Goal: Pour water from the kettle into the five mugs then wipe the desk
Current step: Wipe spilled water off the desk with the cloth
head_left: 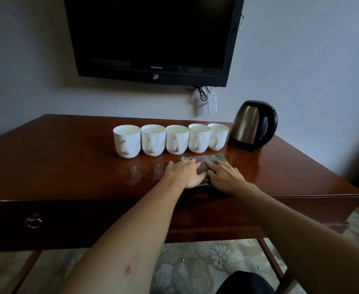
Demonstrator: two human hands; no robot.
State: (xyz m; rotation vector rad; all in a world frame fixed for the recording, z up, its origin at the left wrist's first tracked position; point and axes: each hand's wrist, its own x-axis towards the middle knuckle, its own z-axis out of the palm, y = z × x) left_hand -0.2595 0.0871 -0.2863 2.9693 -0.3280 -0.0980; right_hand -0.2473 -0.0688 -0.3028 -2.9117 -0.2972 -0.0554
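Observation:
Several white mugs (177,139) stand in a row across the middle of the dark wooden desk (68,166), handles facing me. A steel kettle with a black handle (253,124) sits just right of the row. In front of the mugs lies a grey-green cloth (213,159), flat on the desk. My left hand (185,174) and my right hand (225,176) press down on the cloth side by side, palms flat, fingers pointing toward the mugs. The near part of the cloth is hidden under both hands.
A black TV (153,37) hangs on the wall above the desk, with cables and a white power strip (212,102) below it. The desk front has a drawer with a ring pull (33,220). Patterned carpet (195,262) lies underneath.

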